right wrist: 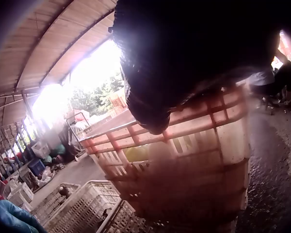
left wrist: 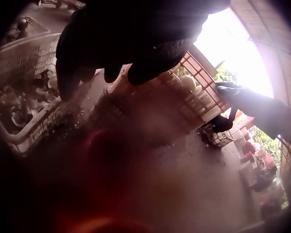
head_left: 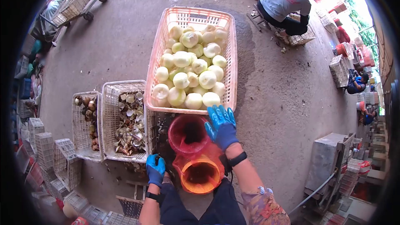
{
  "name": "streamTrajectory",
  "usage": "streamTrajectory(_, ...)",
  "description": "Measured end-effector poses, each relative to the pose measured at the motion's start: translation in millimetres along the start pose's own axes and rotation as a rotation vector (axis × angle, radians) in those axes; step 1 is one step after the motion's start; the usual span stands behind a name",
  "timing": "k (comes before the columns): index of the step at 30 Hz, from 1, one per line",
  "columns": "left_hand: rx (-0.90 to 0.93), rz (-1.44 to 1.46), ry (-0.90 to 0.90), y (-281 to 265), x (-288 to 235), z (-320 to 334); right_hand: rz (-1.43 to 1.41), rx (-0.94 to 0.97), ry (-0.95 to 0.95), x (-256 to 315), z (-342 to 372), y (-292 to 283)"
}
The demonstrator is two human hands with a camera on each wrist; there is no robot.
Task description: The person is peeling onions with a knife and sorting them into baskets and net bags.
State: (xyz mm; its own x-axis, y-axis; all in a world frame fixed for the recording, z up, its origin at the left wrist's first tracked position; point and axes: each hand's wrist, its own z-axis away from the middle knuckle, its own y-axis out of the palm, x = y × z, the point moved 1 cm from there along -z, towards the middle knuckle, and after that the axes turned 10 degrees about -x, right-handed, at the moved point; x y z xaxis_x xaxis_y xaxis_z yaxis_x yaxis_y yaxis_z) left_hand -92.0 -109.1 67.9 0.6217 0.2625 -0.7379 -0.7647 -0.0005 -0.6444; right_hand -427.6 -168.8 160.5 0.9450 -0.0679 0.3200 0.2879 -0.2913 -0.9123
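A pink-and-white plastic crate point(head_left: 151, 79), heaped with peeled onions point(head_left: 189, 79), stands in front of me. My right hand point(head_left: 223, 127), in a blue glove, lies at the crate's near rim with its fingers straight and spread. Lower left, my left hand point(head_left: 155, 171) hangs by my knee, fingers loosely bent and dark against the light in the left wrist view. Between the hands is a round red opening point(head_left: 189, 118) wrapped in red mesh netting point(head_left: 179, 160). Closer to my lap, an orange ring point(head_left: 200, 161) sits with the netting around it.
Left of the onions, a white crate point(head_left: 125, 84) holds onion skins, beside a narrower crate point(head_left: 86, 155) with unpeeled onions. A seated person point(head_left: 287, 4) works at the upper right. A cart point(head_left: 83, 10) stands upper left, a metal box point(head_left: 323, 158) at right.
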Motion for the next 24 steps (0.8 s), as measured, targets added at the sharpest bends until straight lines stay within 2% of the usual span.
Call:
streamTrajectory(2, 0.015, -0.032, -0.022, 3.5, 19.2, -4.0, -0.048, -0.091, -0.047, 10.6, 16.5, -12.6)
streamTrajectory(5, 0.071, -0.098, -0.143, 8.5, 40.1, -6.5, -0.188, 0.031, -0.048, 9.2, 64.5, -3.5)
streamTrajectory(7, 0.137, -0.091, -0.217, 18.9, 55.8, -14.0, -0.300, 0.255, 0.285, -5.5, 103.0, 24.0)
streamTrajectory(8, 0.198, -0.014, -0.249, 31.3, 80.8, -17.9, -0.349, 0.365, 0.451, -19.2, 121.9, 44.3)
streamTrajectory(10, 0.154, 0.173, -0.279, 64.8, 129.3, -20.2, -0.482, 0.373, 0.712, -59.1, 169.0, 102.3)
streamTrajectory(11, 0.131, 0.265, -0.293, 74.1, 137.3, -22.8, -0.544, 0.374, 0.847, -71.8, 185.6, 125.7)
streamTrajectory(12, 0.233, 0.332, -0.523, 82.9, 147.9, -28.8, -0.530, 0.339, 0.838, -84.5, 199.7, 149.8)
streamTrajectory(15, 0.181, 0.353, -0.906, 100.6, 105.2, -41.6, -0.514, 0.223, 0.847, -107.8, 223.7, 209.2)
streamTrajectory(16, 0.242, 0.394, -0.966, 112.5, 115.3, -46.3, -0.528, 0.164, 0.869, -114.7, 231.4, 232.8)
streamTrajectory(17, 0.256, 0.412, -0.973, 127.0, 125.5, -48.5, -0.540, 0.105, 0.888, -126.4, 240.3, 258.0)
streamTrajectory(18, 0.268, 0.429, -0.978, 141.6, 137.1, -50.4, -0.492, 0.227, 0.986, -149.7, 253.6, 292.9)
streamTrajectory(19, 0.278, 0.442, -0.985, 154.5, 151.2, -50.2, -0.464, 0.236, 0.966, -155.3, 253.2, 306.2)
streamTrajectory(20, 0.288, 0.452, -0.992, 165.1, 165.7, -48.9, -0.419, 0.264, 0.932, -153.0, 246.6, 308.6)
streamTrajectory(23, 0.563, 0.482, -0.848, 186.5, 201.8, -48.9, -0.218, 0.444, 0.794, -139.0, 224.9, 297.5)
streamTrajectory(24, 0.432, 0.375, -0.802, 183.5, 168.9, -47.3, -0.137, 0.631, 0.790, -127.7, 199.7, 278.5)
